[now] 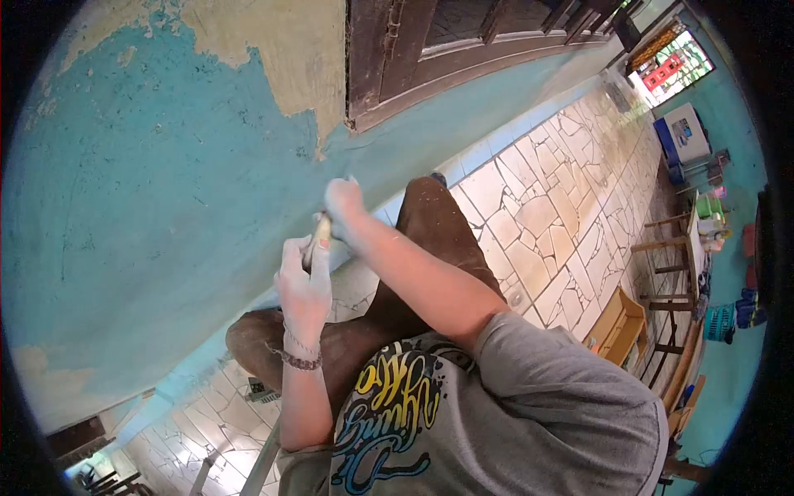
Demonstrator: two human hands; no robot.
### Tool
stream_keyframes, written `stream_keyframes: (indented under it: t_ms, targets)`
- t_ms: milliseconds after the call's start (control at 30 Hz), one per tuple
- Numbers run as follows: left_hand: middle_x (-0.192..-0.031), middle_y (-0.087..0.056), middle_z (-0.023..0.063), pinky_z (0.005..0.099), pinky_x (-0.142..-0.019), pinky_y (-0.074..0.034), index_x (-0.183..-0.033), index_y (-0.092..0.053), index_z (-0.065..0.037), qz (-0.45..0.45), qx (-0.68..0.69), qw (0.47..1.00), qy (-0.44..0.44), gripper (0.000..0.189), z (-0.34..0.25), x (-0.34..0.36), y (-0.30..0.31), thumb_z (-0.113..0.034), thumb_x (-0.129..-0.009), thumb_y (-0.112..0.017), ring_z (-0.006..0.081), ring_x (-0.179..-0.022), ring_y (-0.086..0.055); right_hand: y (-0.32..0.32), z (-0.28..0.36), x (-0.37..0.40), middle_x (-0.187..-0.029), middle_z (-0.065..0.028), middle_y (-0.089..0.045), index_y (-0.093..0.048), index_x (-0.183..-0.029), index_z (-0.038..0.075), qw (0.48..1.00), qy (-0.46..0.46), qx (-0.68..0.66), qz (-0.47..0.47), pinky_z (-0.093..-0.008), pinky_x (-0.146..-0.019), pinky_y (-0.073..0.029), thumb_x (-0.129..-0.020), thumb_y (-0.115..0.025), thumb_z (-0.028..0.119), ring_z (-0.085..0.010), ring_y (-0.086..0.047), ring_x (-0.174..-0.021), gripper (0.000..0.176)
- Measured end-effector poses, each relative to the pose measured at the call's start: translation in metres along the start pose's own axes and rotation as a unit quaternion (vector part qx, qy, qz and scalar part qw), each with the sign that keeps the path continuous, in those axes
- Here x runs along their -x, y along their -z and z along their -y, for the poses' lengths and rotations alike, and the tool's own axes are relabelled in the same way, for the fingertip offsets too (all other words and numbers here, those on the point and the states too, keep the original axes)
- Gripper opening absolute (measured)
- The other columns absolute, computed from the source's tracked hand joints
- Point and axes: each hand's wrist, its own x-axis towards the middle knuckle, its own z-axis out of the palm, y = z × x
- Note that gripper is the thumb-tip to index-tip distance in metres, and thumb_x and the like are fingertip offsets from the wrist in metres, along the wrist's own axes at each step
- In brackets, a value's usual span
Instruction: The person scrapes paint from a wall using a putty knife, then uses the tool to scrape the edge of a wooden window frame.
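My left hand (303, 277), coated in white dust and with a dark bracelet at the wrist, is closed around a pale, handle-like piece (322, 230). Its kind cannot be made out. Just above it, my right hand (344, 202), also whitened, is curled shut close to the end of that piece. Whatever its fingers hold, if anything, is hidden. Both hands are in front of the blue wall (182, 190), near its lower part and above my bent knees in brown trousers (438, 231).
Old paint has come off in patches, showing beige plaster (281, 50). A brown wooden frame (364, 91) edges the wall. Stone-patterned floor tiles (529, 223) run to the right, where a wooden box (620, 326), a table (693, 256) and a white-and-blue appliance (685, 136) stand.
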Motion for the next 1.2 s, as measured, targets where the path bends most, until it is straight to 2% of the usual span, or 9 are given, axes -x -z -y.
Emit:
stream_keyframes:
  t_ms: [300,500,600,700,900,1000,1067,1100,1200]
  targets:
    - [-0.141,-0.045,0.0173,0.0473,-0.112,-0.031,-0.129,-0.054,-0.006,-0.074,-0.352,0.831,-0.424,0.046,-0.017,-0.050,-0.039,-0.016,-0.085,-0.062,0.0306,-0.132,-0.042,0.123,-0.035,-0.004,-0.071,-0.0099,-0.051,-0.051,-0.089,0.001,0.933,-0.252,0.068,0.248,-0.0368,-0.042,-0.044,-0.089,-0.048,0.009,-0.0178,-0.046,-0.048,0.009]
    - [-0.162,-0.016,0.0097,0.0416,-0.122,-0.014,-0.150,-0.028,0.000,-0.041,-0.685,0.606,-0.401,0.073,0.018,-0.116,-0.068,-0.013,-0.083,-0.054,0.0238,-0.149,-0.015,0.152,-0.048,-0.005,-0.068,-0.0104,-0.051,-0.052,-0.086,-0.001,0.940,-0.253,0.081,0.214,-0.0375,-0.040,-0.041,-0.089,-0.048,0.008,-0.0192,-0.047,-0.048,0.010]
    - [-0.161,-0.018,0.0074,0.0416,-0.121,-0.015,-0.148,-0.031,0.000,-0.004,-0.708,0.618,-0.341,0.070,0.047,-0.108,-0.081,-0.010,-0.082,-0.052,0.0217,-0.148,-0.017,0.157,-0.039,-0.015,-0.071,-0.0061,-0.052,-0.050,-0.095,0.004,0.937,-0.244,0.078,0.238,-0.0322,-0.041,-0.043,-0.090,-0.049,0.009,-0.0147,-0.045,-0.048,0.008]
    - [-0.160,-0.020,0.0083,0.0420,-0.121,-0.016,-0.149,-0.032,-0.002,0.014,-0.598,0.741,-0.306,0.072,0.058,-0.098,-0.081,-0.010,-0.080,-0.053,0.0220,-0.147,-0.022,0.160,-0.031,-0.022,-0.072,-0.0062,-0.053,-0.049,-0.098,0.005,0.941,-0.233,0.086,0.231,-0.0313,-0.041,-0.044,-0.093,-0.051,0.016,-0.0138,-0.046,-0.049,0.012]
    - [-0.150,-0.040,0.0136,0.0433,-0.117,-0.024,-0.138,-0.046,-0.004,-0.032,-0.546,0.753,-0.365,0.057,0.003,-0.087,-0.068,-0.012,-0.083,-0.057,0.0283,-0.138,-0.038,0.153,0.022,0.005,-0.080,-0.0082,-0.057,-0.052,-0.111,0.002,0.931,-0.152,0.130,0.305,-0.0306,-0.043,-0.049,-0.097,-0.055,0.033,-0.0149,-0.052,-0.051,0.034]
    - [-0.127,-0.059,0.0155,0.0434,-0.108,-0.037,-0.131,-0.051,0.000,-0.126,-0.354,0.894,-0.245,0.040,0.035,-0.054,-0.076,-0.015,-0.093,-0.052,0.0283,-0.120,-0.055,0.143,0.048,0.024,-0.081,-0.0099,-0.059,-0.052,-0.114,0.000,0.916,-0.089,0.011,0.392,-0.0302,-0.044,-0.050,-0.097,-0.055,0.034,-0.0160,-0.054,-0.051,0.038]
    - [-0.106,-0.062,0.0098,0.0372,-0.089,-0.046,-0.121,-0.056,-0.004,-0.036,0.028,0.999,-0.022,0.032,0.035,-0.050,-0.082,-0.026,-0.099,-0.049,0.0226,-0.098,-0.060,0.136,0.063,0.032,-0.076,-0.0089,-0.059,-0.054,-0.103,0.001,0.927,-0.058,-0.011,0.369,-0.0269,-0.039,-0.043,-0.097,-0.056,0.038,-0.0134,-0.050,-0.046,0.038]
    - [-0.095,-0.063,0.0069,0.0341,-0.080,-0.050,-0.116,-0.059,-0.006,0.010,0.224,0.970,0.096,0.032,0.034,-0.046,-0.085,-0.032,-0.102,-0.047,0.0197,-0.087,-0.062,0.132,0.075,0.035,-0.075,-0.0083,-0.059,-0.054,-0.101,0.002,0.932,-0.043,-0.003,0.359,-0.0264,-0.038,-0.040,-0.097,-0.056,0.039,-0.0127,-0.049,-0.045,0.037]
    - [-0.077,-0.050,-0.0024,0.0275,-0.060,-0.046,-0.093,-0.057,-0.010,0.127,0.444,0.885,0.057,0.030,0.000,-0.054,-0.092,-0.036,-0.104,-0.045,0.0095,-0.064,-0.051,0.109,0.080,0.026,-0.067,-0.0055,-0.057,-0.055,-0.088,0.003,0.940,-0.009,-0.019,0.340,-0.0261,-0.036,-0.034,-0.098,-0.055,0.039,-0.0103,-0.046,-0.042,0.037]
